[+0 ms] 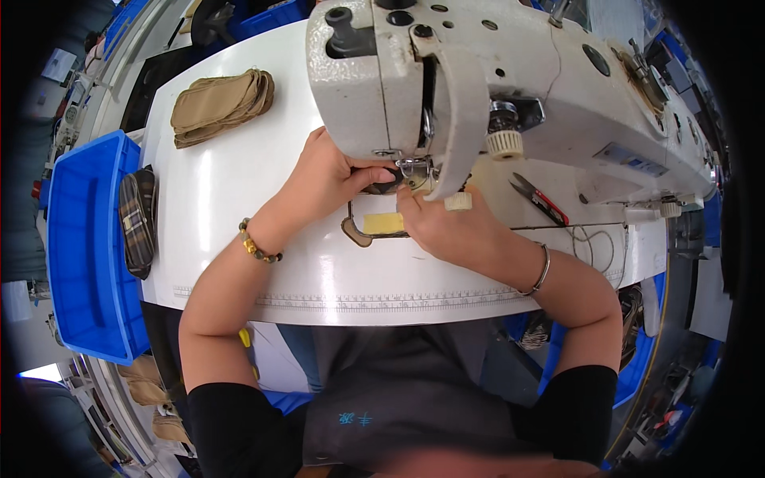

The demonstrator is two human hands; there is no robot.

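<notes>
At the needle of a white sewing machine, my left hand pinches a small dark fabric piece between thumb and fingers. My right hand is on the other side of the presser foot, its fingers curled in at the same piece. The machine head partly covers its fingertips. Just below the hands lies a narrow dark-edged piece with a tan end, beside a yellow rectangle. Whether it joins the piece at the needle, I cannot tell.
A stack of tan fabric pieces lies at the far left of the white table. A blue bin stands at the left edge, with a plaid pouch against it. Red-and-black thread snips lie right, near loose thread. A ruler strip runs along the front.
</notes>
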